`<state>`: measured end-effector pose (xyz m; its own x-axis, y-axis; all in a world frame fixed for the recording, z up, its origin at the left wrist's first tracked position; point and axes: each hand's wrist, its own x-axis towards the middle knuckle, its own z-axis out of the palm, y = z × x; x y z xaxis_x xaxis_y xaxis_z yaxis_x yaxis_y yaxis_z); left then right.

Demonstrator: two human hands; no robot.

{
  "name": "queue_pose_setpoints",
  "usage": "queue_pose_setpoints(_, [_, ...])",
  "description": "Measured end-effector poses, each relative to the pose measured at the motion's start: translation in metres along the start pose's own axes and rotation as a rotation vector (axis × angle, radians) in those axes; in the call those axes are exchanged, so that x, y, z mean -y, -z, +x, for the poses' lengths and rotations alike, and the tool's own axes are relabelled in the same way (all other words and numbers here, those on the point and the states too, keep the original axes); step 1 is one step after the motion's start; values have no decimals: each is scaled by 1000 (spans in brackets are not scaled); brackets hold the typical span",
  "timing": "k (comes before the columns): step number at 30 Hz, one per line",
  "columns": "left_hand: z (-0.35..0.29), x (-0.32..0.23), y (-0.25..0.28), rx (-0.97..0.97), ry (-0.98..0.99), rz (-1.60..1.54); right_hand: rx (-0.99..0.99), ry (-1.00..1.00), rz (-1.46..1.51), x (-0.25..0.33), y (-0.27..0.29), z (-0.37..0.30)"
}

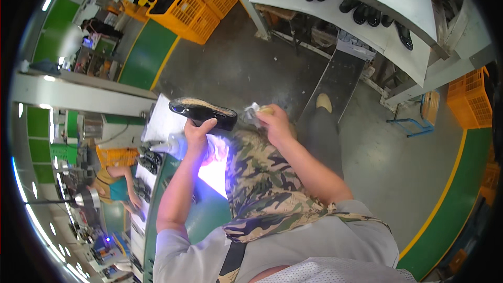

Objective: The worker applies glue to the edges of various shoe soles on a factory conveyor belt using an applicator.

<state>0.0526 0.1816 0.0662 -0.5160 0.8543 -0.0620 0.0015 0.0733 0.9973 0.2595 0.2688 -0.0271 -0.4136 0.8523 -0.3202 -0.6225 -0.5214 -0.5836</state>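
Note:
My left hand (195, 135) grips a glossy black shoe (226, 120) near its middle. The shoe lies roughly level, and its tan inside shows along the upper edge. To the right, a short gap away from the shoe, my right hand (277, 127) is closed on a crumpled whitish-grey wad (251, 115). Whether the wad is paper, cloth or plastic I cannot make out. Below the shoe, a bright violet-white glow (215, 165) lights the green bench top. A pale squeeze bottle (177, 145) stands beside my left wrist.
A rack shelf (387, 39) at the upper right bears several black shoes. Orange crates (183, 15) stand at the upper left, another crate (469, 99) at the far right. A blue-framed stool (419, 118) stands near the rack. A co-worker's arm (131, 191) reaches over the bench at left.

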Motion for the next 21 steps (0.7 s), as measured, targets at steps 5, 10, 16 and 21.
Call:
queue_pose_setpoints(5, [97, -84, -70, 121, -244, 180, -201, 66, 7, 3, 74, 36])
queue_pose_setpoints(10, [221, -209, -158, 227, -486, 499, -320, 22, -124, -9, 126, 64])
queue_pose_setpoints(16, [301, -293, -283, -17, -773, 1272, -370, 7, -116, -3, 137, 69])
queue_pose_setpoints(21, [334, -237, -280, 28, -765, 1114, -319, 16, -181, -16, 141, 77])
